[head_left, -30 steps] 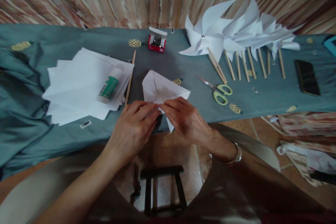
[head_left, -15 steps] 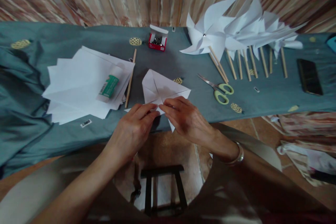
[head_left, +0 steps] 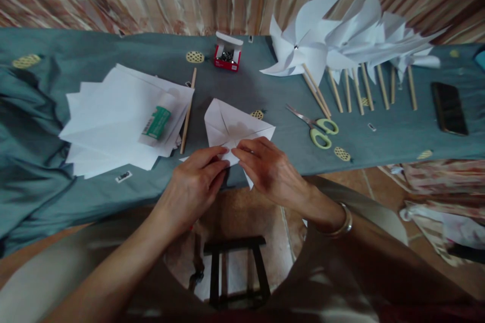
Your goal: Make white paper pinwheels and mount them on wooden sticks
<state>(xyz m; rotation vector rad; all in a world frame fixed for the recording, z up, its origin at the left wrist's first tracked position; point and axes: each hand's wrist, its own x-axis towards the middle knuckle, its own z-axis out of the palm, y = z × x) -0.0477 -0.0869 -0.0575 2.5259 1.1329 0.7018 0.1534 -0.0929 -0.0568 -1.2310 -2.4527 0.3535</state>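
Observation:
A white sheet of paper (head_left: pixel 237 122) with crease lines and slits lies at the table's front edge, its corners pointing outward. My left hand (head_left: pixel 197 176) pinches the near part of the paper, thumb and forefinger together. Close beside it, my right hand (head_left: pixel 267 164) grips the same sheet with bent fingers. The fingertips of both hands almost meet near the paper's centre and hide part of it. To the left lies a wooden stick (head_left: pixel 188 111), apart from the sheet.
A glue stick (head_left: pixel 156 123) lies on a stack of white paper (head_left: pixel 102 126). A red box of metal pins (head_left: pixel 227 55) stands open behind. Green-handled scissors (head_left: pixel 320 132), several paper pinwheels (head_left: pixel 303 43) on sticks and a phone (head_left: pixel 450 108) are at the right. A dark stool (head_left: pixel 235 245) shows below.
My fingertips have shifted very slightly on the paper, with a small gap between the hands. The view has moved a little; the other things rest as before.

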